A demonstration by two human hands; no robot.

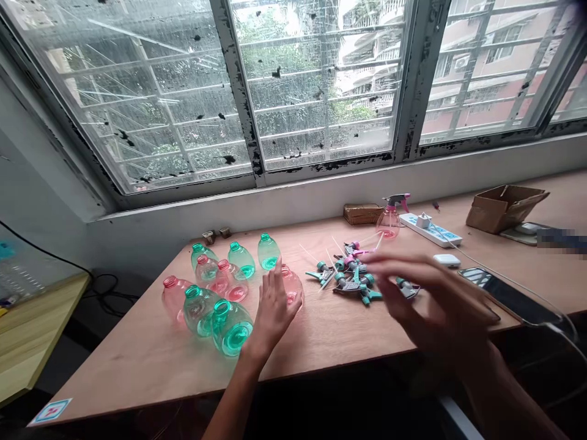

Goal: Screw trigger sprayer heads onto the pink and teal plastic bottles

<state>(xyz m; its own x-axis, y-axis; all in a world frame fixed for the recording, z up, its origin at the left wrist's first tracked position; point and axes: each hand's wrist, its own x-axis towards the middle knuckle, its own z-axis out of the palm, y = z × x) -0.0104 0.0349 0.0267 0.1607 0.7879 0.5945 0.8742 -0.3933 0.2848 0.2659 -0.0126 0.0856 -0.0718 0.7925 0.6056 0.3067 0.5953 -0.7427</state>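
My left hand point(274, 302) is closed around a clear pink bottle point(293, 284) that stands without a top on the table. To its left is a group of open-necked bottles, among them a green bottle point(233, 330) and a pink bottle point(174, 298). My right hand point(431, 299) is blurred and raised over the table's right half, its fingers stretched out and the thumb apart; I see nothing held in it. Just left of its fingertips lies a pile of trigger spray heads point(353, 282), teal, grey and pink, with thin white tubes.
At the back stands a pink spray bottle point(387, 223) with its head fitted, beside a brown cardboard piece point(362, 214). Further right are a white power strip point(431, 229), an open cardboard box point(502, 208), a white case point(446, 261) and a phone point(509, 293) with a cable.
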